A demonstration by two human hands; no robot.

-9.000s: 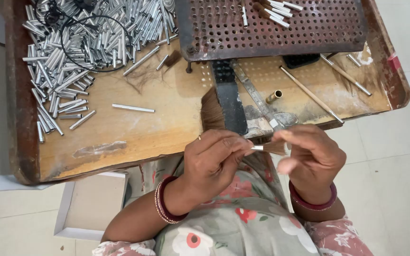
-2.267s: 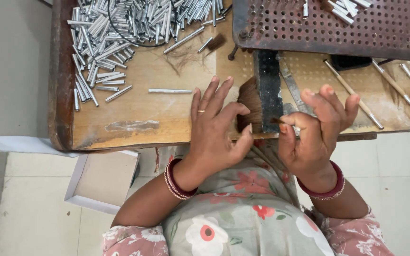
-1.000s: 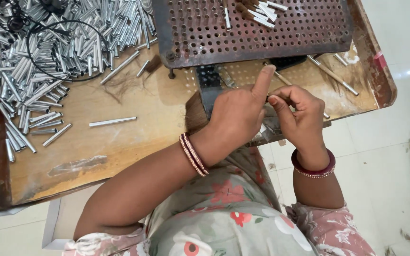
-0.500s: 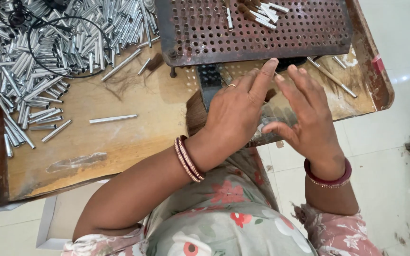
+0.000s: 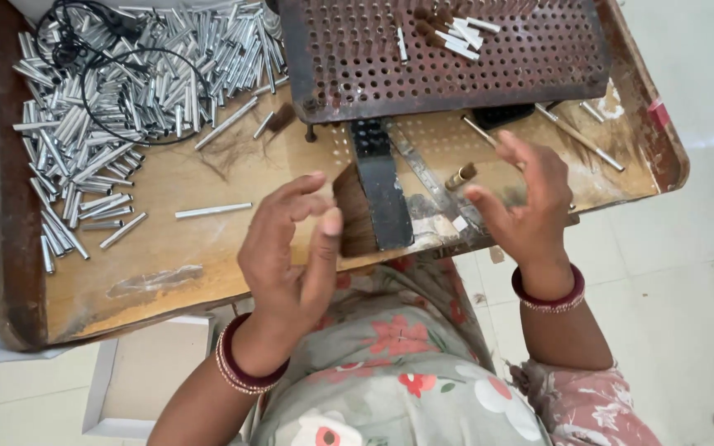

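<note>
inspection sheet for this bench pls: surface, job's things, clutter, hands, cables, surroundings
Surface: worn wooden worktop with a raised rim, stained.
Job's things: dark bristle bundle beside a black bar at the front edge; small brass piece near the right hand.
Clutter: heap of silver metal tubes at the back left, one loose tube apart; perforated metal plate with a few sticks in it; thin rods at the right.
Hands: left hand open, empty, next to the bristles; right hand open, empty, fingers spread.
Cables: black cable looped over the tubes.
Surroundings: pale tiled floor; white box below the bench.
</note>
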